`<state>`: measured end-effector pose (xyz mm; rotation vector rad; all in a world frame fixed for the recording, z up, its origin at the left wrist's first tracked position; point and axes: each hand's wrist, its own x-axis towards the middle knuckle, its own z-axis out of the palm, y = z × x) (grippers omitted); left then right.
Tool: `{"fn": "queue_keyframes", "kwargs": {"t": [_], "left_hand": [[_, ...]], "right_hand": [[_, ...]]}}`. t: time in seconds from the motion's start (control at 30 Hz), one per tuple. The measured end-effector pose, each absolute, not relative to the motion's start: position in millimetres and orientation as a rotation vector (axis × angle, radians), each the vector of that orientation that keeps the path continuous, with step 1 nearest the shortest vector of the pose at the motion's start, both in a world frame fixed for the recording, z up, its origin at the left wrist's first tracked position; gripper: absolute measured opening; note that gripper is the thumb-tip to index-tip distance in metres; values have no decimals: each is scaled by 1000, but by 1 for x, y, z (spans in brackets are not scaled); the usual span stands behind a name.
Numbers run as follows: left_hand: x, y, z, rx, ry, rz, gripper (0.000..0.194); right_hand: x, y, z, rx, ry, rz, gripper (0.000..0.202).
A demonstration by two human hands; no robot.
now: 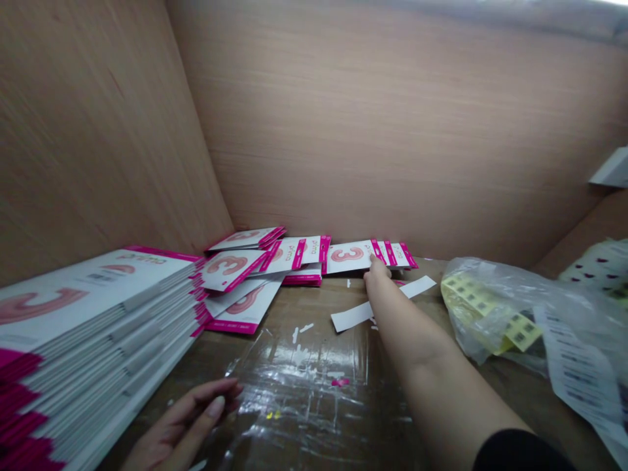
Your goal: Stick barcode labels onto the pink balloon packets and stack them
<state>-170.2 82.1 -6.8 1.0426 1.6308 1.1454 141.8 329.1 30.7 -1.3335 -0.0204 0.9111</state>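
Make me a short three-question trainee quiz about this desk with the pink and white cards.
1. True or false: the right hand touches a pink and white card by the back wall.
2. Which lies nearest the left hand? A) tall card stack B) plastic bag of labels C) white paper strip
3. What numeral is printed on the cards?

Key: 1 true; 2 A; 3 the numeral 3.

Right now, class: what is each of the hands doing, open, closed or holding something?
Left hand: open, resting flat on the table, holding nothing.
Right hand: reaching to a pink-and-white card; grip cannot be told.
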Motion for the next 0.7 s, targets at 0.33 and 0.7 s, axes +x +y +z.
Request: {"fn": "queue_keyframes", "kwargs": {"t": [0.33, 0.7], "left_hand": [[-102, 96, 57, 1425, 1409, 1165, 57], [22, 79, 58, 1437, 763, 1272, 88]], "right_hand": [[232, 180, 124, -1017, -663, 989, 34], [202, 47, 62, -754, -1221, 1091, 43]]}}
